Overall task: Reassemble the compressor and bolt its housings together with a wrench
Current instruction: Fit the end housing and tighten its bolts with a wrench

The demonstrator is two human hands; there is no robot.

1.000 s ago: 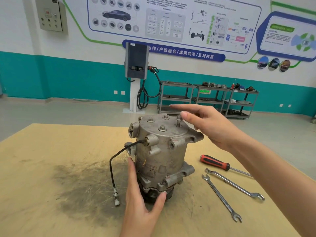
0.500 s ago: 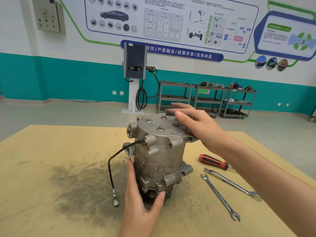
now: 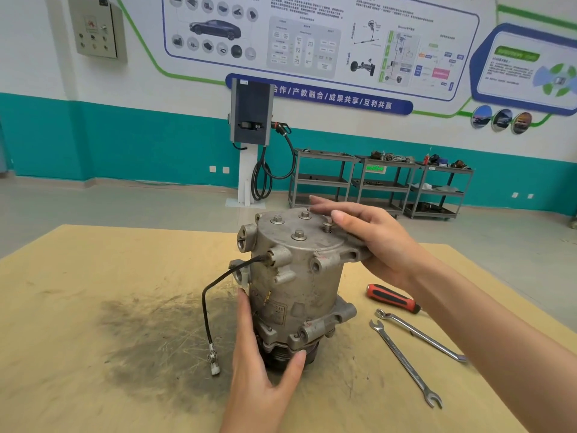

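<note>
Compressor [image 3: 296, 285] upright on the workbench [image 3: 93, 307]. The raised bolt [image 3: 327, 225] should be finger-started straight, judging by its height, before a wrench [image 3: 406, 364] is used. Right hand [image 3: 377, 242], fingers extended, rests on the housing top beside that bolt; left hand [image 3: 265, 370], open, steadies the base.

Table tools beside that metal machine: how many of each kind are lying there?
Wrenches: 2, one nearer the compressor, the other beyond it.
Screwdrivers: 1, with a red and black handle.
Total: 3 tools on the table.
</note>
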